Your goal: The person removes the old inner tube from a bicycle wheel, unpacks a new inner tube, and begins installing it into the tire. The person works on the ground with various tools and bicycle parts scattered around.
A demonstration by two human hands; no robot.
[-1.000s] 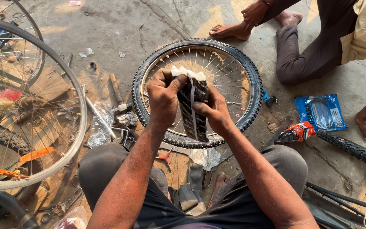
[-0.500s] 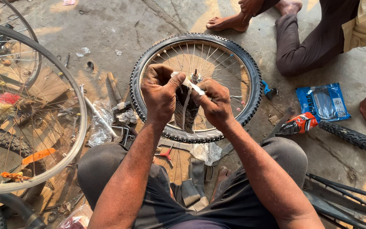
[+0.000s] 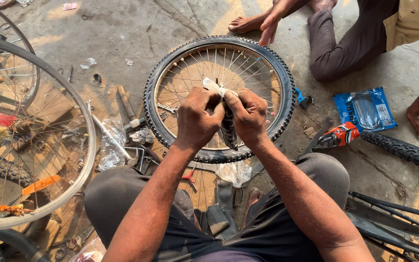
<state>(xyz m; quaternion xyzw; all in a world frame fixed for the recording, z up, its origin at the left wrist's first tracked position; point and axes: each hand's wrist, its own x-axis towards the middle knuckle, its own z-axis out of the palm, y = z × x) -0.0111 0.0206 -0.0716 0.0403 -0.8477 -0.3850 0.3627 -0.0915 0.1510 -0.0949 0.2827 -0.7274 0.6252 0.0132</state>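
Mid-frame: left hand (image 3: 197, 119) and right hand (image 3: 248, 116) clamped together on a folded black rubber strip (image 3: 228, 130) with a pale end. Behind: black spoked bicycle wheel (image 3: 219, 97) flat on concrete. Left: bare silver rim (image 3: 81, 145). Right: blue plastic packet (image 3: 364, 110). Top: another person's hand (image 3: 269, 30).

Bare forearms, no sleeves; dark grey trousers (image 3: 122, 194) cover both knees.

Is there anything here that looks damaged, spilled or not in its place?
Nothing looks damaged. Both hands, left hand and right hand, pinch a folded black rubber piece over the tyred wheel. Small tools and plastic wrappers lie scattered on the concrete floor, untidy but unspilled.
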